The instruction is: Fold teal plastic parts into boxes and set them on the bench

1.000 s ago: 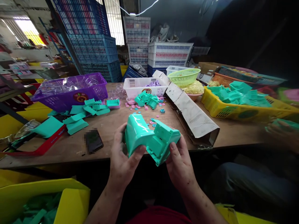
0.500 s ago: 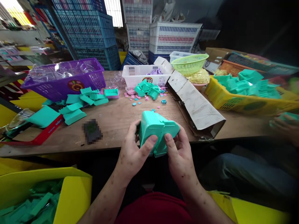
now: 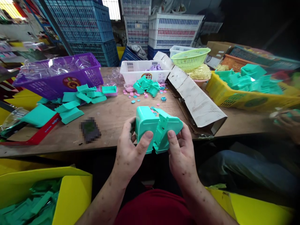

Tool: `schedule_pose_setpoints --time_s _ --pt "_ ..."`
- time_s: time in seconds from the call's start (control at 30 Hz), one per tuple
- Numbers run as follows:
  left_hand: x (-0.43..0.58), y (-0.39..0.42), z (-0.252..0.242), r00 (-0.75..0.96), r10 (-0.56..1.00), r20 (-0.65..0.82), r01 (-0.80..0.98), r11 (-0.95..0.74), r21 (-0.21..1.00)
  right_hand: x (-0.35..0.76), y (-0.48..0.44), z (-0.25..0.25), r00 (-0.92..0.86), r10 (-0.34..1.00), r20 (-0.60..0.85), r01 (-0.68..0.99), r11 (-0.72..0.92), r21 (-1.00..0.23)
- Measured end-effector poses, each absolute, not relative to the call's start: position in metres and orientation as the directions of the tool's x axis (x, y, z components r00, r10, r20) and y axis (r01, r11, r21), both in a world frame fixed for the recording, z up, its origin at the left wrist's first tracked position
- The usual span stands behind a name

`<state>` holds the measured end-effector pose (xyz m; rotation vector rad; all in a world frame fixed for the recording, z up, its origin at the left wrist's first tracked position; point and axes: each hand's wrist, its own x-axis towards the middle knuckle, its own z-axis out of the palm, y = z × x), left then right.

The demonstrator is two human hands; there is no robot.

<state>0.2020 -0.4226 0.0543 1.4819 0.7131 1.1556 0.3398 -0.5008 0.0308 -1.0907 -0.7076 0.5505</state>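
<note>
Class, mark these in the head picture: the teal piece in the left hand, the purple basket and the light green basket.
Teal piece (image 3: 147,124) in the left hand (image 3: 128,150): head view, side facing the camera.
Purple basket (image 3: 52,86): head view, front wall.
Light green basket (image 3: 190,60): head view, outer wall.

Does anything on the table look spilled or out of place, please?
Possibly: small pink and blue pieces lie scattered on the tabletop in front of the white basket, loose rather than in a container.

Glossy teal shell (image 3: 146,122), teal piece (image 3: 165,137) just beside it, tilted
</note>
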Motion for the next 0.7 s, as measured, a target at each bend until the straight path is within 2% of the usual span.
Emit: schedule_pose_setpoints --time_s 0.23,0.43,0.7 --pt "0.206 -0.423 0.058 0.416 0.887 0.201 -0.078 -0.186 0.979 0.341 -0.503 0.03 0.649 0.704 0.289 0.002 0.378 -0.926" --pt "0.202 -0.421 0.059 0.485 0.867 0.12 0.023 -0.15 0.988 0.344 -0.507 0.034 0.652 0.66 0.373 0.142 0.378 -0.915" --pt "0.192 -0.426 0.065 0.559 0.829 0.014 0.206 -0.155 0.966 0.349 -0.509 0.036 0.624 0.669 0.403 0.177 0.381 -0.907"
